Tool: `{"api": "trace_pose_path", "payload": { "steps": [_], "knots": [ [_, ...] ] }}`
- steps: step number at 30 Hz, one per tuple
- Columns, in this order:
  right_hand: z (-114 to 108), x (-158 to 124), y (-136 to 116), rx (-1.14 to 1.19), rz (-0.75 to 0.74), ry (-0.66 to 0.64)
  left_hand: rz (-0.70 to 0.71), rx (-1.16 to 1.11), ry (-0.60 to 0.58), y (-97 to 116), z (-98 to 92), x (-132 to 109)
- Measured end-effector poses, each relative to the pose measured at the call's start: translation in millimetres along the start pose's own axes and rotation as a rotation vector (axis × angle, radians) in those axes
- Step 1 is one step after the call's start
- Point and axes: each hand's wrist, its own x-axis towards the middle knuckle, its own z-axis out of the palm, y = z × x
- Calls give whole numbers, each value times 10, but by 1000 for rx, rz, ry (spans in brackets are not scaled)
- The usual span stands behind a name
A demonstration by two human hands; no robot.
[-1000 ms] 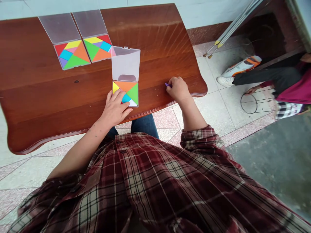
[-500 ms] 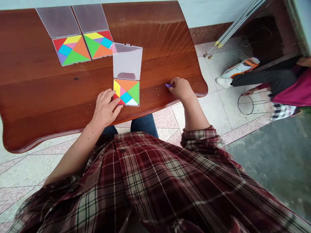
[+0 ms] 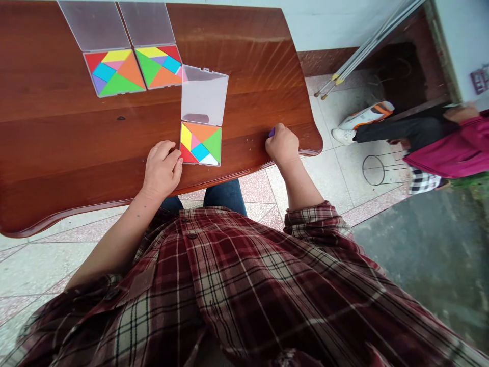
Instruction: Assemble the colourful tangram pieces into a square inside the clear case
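A clear tangram box [image 3: 204,97] lies with its lid folded back near the front edge of the table. Orange, green, yellow, pink, blue and red pieces fill its tray, and a white triangular area [image 3: 211,159] shows at the lower right corner. My left hand [image 3: 162,167] rests at the tray's left side, fingers loosely apart and holding nothing, the fingertips by the red piece [image 3: 187,155]. To the right of the box, my right hand [image 3: 283,146] is closed on a purple tangram piece [image 3: 272,132], mostly hidden by the fingers.
Two more opened tangram boxes, a left one [image 3: 93,25] and a right one [image 3: 148,23], lie at the back of the wooden table [image 3: 69,153]. Beyond the table's right end are crutches [image 3: 344,66], a wire ring frame [image 3: 373,170] and a seated person [image 3: 451,140].
My left fingers have drawn back slightly left, off the red piece. My right hand has turned, so less of the purple piece shows. The whole view has shifted a little.
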Motion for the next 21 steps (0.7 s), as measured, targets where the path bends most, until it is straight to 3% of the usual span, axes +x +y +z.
{"api": "trace_pose_path", "payload": {
  "steps": [7, 15, 21],
  "knots": [
    [-33, -49, 10, 51, -135, 4, -29, -8, -27, 2, -9, 9],
    [-85, -607, -718, 212, -593, -221, -4, 37, -21, -5, -4, 5],
    [-8, -806, -963, 21, -710, -270, -3, 41, -28, -12, 24, 2]
  ]
}}
